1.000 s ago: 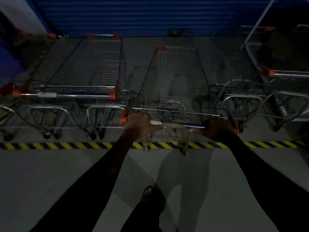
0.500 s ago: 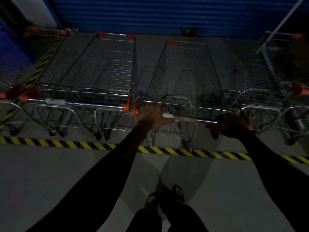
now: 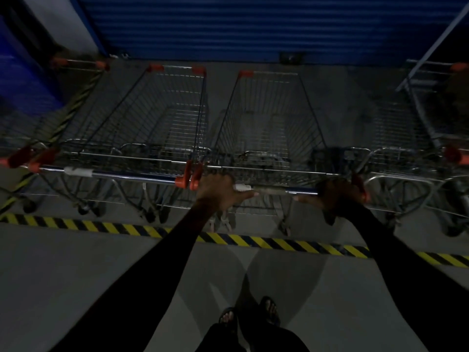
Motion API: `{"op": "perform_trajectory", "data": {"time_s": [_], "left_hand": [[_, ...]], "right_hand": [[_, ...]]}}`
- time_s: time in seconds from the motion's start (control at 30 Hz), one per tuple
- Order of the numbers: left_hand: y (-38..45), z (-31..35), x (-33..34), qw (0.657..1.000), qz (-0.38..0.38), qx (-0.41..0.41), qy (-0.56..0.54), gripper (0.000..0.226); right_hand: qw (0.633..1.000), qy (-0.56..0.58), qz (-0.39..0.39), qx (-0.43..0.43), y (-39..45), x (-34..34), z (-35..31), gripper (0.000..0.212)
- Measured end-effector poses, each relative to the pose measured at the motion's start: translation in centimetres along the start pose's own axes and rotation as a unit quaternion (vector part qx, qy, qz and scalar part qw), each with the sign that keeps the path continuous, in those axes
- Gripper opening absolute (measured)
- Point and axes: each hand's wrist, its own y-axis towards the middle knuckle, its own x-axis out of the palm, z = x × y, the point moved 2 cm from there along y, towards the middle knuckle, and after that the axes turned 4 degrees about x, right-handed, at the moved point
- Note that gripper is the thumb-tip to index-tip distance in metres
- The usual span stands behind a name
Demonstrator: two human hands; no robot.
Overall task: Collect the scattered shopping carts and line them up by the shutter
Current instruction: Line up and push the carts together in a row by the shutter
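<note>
Dim and murky throughout — faint overlapping shadows fanning across the near floor (image 3: 76, 288), wide-angle bowing at the edges, grainy, soft detail far right.

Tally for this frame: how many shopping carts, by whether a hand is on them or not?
Carts held: 1, the middle cart, left hand and right hand on its handle.
Carts not held: 3, the cart beside it, the far left cart and the right cart.
Total: 4 carts, though dim edges may hide more.
</note>
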Motion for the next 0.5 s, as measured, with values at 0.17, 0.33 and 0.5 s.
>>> {"op": "perform_trajectory", "data": {"time_s": [0.17, 0.33, 0.5], "left_hand": [[-0.1, -0.1, 0.1, 1.000, -0.011, -0.010, -0.021, 0.090], [-0.1, 0.1, 0.5, 1.000, 0.005, -0.009, -0.030, 0.081], [-0.5, 0.1, 1.1, 0.994, 0.028, 0.020, -0.100, 0.087]], "right_hand": [[0.999, -0.047, -0.005, -0.004, -0.1, 0.2, -0.1, 0.064], [0.998, 0.003, -0.053, -0.024, 0.0, 0.2, 0.0, 0.063], [0.999, 0.022, 0.034, -0.022, -0.7, 0.1, 0.5, 0.079]]}}
